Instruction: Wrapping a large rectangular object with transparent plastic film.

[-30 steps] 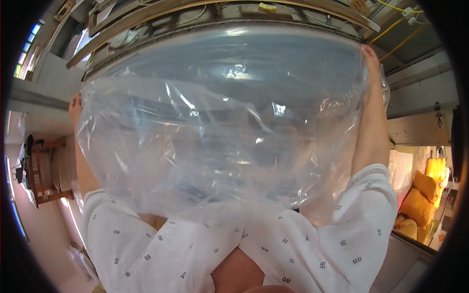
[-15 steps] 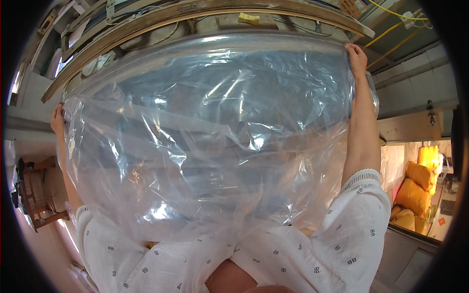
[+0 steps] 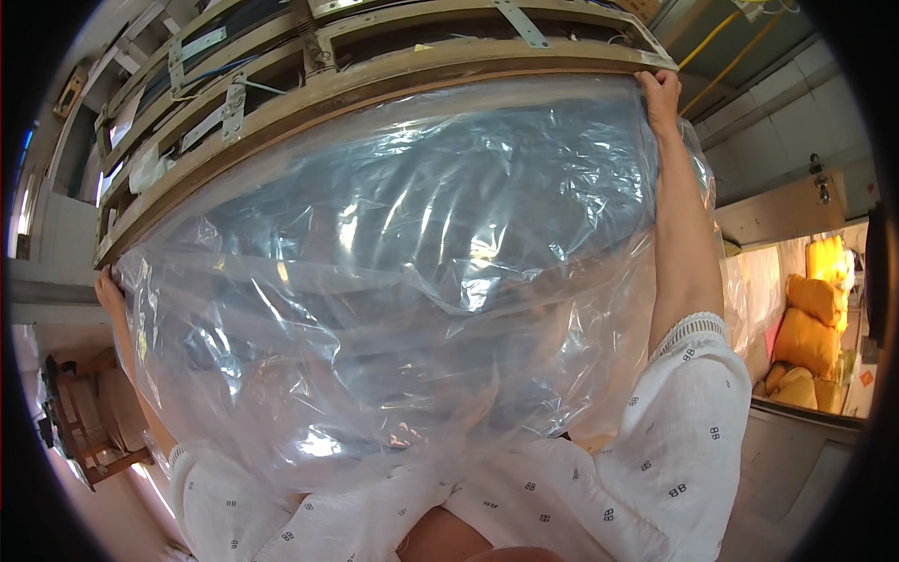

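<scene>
A wide clear plastic sheet (image 3: 375, 300), wrinkled and shiny, stretches between my two hands and hangs down toward my chest. At its far left corner my left hand (image 3: 110, 288) is closed on the edge, close to the end of a wooden frame (image 3: 393, 89). My right hand (image 3: 661, 98) grips the far right corner, its fingers up against the frame's right end. The sheet's far edge runs along the near rail of this frame. Whether the plastic is one layer or a bag, I cannot tell. Dark bluish areas show through it.
Metal brackets (image 3: 523, 23) join the slats of the frame. Yellow cables (image 3: 709, 42) hang at the upper right. Beyond an opening on the right lie stuffed yellow sacks (image 3: 807, 342). A brown wooden stool-like piece (image 3: 94, 412) stands at the left.
The wooden frame shows lower and larger in view, with both hands now against its near rail. My left hand sits lower in the picture. Both hands keep hold of the plastic sheet.
</scene>
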A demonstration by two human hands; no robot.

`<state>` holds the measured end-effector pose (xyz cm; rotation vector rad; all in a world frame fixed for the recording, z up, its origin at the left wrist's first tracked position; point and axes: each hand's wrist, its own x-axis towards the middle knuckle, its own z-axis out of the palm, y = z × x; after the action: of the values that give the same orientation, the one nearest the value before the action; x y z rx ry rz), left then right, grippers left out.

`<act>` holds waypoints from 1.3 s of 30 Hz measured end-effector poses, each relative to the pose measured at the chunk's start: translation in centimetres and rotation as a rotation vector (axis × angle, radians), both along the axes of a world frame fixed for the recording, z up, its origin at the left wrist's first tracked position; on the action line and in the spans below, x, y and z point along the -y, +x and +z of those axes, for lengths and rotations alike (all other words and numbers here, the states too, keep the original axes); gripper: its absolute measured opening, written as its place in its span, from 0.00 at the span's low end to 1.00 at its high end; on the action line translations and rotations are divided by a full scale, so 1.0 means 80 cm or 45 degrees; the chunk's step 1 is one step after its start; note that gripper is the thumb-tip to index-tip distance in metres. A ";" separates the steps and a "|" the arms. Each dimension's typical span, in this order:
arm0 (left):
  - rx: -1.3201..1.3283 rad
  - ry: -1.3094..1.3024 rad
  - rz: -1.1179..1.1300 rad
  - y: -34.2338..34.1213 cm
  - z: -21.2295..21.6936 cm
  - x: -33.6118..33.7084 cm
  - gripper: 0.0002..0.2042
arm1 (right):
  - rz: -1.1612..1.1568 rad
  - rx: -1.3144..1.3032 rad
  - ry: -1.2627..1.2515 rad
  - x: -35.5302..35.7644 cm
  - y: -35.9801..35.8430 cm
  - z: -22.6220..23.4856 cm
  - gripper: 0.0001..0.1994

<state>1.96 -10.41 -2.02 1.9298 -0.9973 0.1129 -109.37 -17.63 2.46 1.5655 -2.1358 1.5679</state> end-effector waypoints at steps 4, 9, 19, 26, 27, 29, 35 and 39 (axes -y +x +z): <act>-0.343 -0.156 -0.058 0.023 0.004 0.010 0.21 | -0.010 0.064 -0.004 -0.005 -0.003 0.005 0.22; 0.022 0.049 -0.055 -0.004 -0.001 -0.009 0.18 | 0.020 0.134 -0.001 0.002 -0.013 -0.002 0.23; 0.097 0.229 -0.374 0.015 0.212 -0.153 0.12 | 0.786 -0.031 0.547 -0.139 0.082 0.063 0.14; 0.703 0.833 -0.609 -0.227 0.252 -0.053 0.17 | 1.109 0.518 0.655 -0.251 0.186 0.098 0.11; 0.384 0.756 -0.993 -0.372 0.251 -0.036 0.19 | 1.101 0.521 0.633 -0.259 0.188 0.099 0.11; 0.016 0.627 -1.238 -0.642 0.259 -0.077 0.25 | 1.100 0.538 0.597 -0.273 0.186 0.101 0.11; -0.603 0.643 -2.037 -0.925 0.153 -0.118 0.10 | 1.218 -0.092 0.348 -0.324 0.173 0.128 0.11; -0.129 0.059 -1.842 -0.889 0.091 -0.107 0.09 | 0.607 -0.164 1.341 -0.433 0.044 0.057 0.13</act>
<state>-69.14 -1.88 5.24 0.8459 -2.0497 -0.8121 -105.83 17.03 7.05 2.4656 -2.8135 0.2227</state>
